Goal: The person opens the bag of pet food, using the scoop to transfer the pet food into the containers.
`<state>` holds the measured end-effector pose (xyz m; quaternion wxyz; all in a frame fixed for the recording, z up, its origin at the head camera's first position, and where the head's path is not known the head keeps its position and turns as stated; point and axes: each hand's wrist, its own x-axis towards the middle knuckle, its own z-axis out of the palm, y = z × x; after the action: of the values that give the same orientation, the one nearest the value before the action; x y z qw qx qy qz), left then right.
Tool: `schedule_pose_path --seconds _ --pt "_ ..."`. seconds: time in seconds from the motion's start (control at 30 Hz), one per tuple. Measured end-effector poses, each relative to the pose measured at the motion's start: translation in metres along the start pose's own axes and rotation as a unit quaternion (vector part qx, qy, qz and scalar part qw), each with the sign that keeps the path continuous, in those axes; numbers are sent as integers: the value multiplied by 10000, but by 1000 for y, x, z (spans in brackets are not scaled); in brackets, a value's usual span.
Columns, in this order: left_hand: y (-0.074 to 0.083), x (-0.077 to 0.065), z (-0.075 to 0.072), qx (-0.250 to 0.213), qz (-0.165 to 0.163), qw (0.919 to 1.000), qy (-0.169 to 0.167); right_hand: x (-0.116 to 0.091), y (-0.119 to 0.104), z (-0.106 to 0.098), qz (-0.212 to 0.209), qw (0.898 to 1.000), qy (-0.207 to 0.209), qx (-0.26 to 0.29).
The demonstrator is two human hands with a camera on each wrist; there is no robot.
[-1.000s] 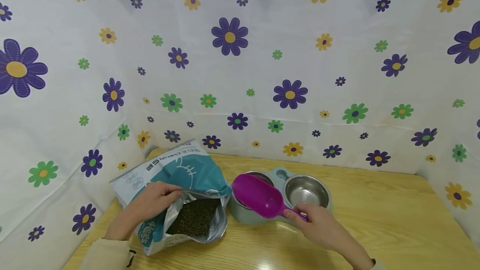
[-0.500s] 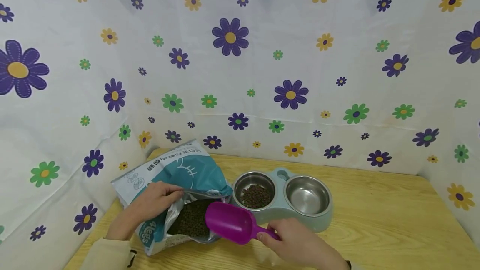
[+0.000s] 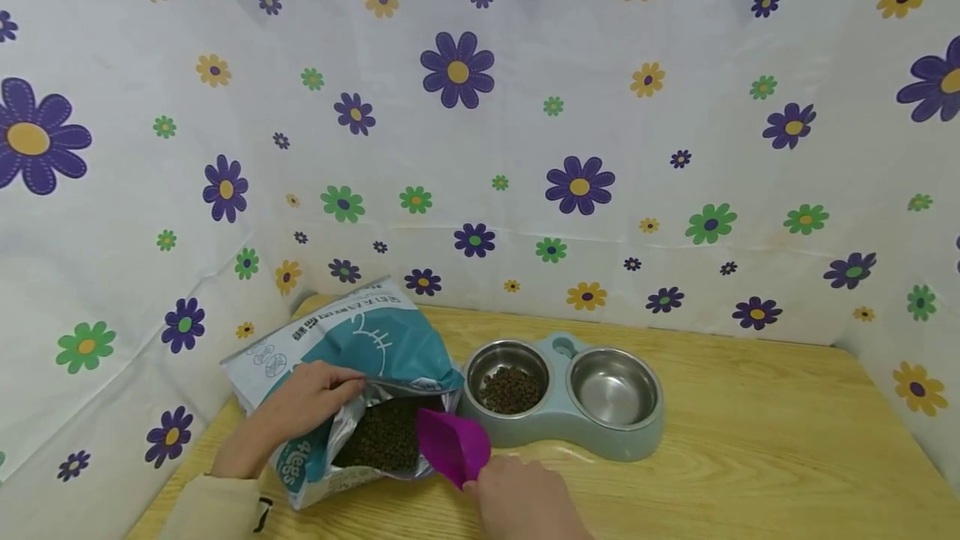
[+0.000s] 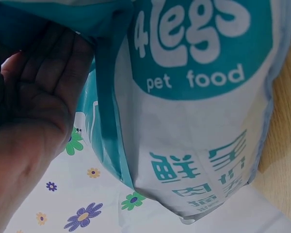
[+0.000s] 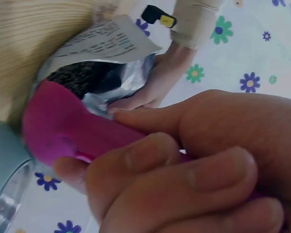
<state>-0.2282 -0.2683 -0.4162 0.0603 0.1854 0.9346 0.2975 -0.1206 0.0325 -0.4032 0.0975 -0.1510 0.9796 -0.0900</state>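
My left hand grips the upper lip of a teal and white pet food bag, holding its mouth open. Dark brown kibble shows inside the silver lining. In the left wrist view the bag's printed side fills the right part. My right hand holds a magenta scoop by its handle, fingers wrapped round it in the right wrist view. The scoop's front edge overlaps the right rim of the bag's mouth, its bowl tilted toward the kibble.
A pale blue double feeder stands right of the bag. Its left steel bowl holds some kibble; its right steel bowl shows bare metal. Behind the wooden table hangs a flower-patterned sheet.
The right hand has moved the scoop left and down from over the left bowl to the bag's mouth, turning it on the way. The left hand stays at the bag.
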Motion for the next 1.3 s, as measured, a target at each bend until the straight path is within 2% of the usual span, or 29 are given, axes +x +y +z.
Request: schedule_pose_path --seconds 0.13,0.23,0.37,0.53,0.73,0.83,1.03,1.23,1.3 --pt "-1 1 0 -65 -12 10000 -14 7 -9 -5 -179 9997 152 -58" --pt "-3 2 0 -42 -27 10000 -50 14 -7 -10 -212 9997 10 117" --pt "-5 2 -1 92 -36 9999 -79 19 4 -12 -471 9966 -17 669" --pt "-4 1 -2 125 21 9999 -90 22 14 -14 -647 9861 -275 1503" --pt "-4 3 -1 127 69 9998 -99 29 29 -15 -677 9543 -1035 2722" --pt "-5 3 0 146 89 9998 -81 34 34 -12 -796 9417 -1289 3003" --pt "-6 2 1 61 84 9999 -102 43 39 -2 -706 9198 -1455 3576" --pt "-4 1 0 84 88 9999 -37 43 50 9 -529 8826 -1595 4390" --pt "-4 1 0 90 106 9999 -24 42 55 14 -530 8739 -1644 4543"
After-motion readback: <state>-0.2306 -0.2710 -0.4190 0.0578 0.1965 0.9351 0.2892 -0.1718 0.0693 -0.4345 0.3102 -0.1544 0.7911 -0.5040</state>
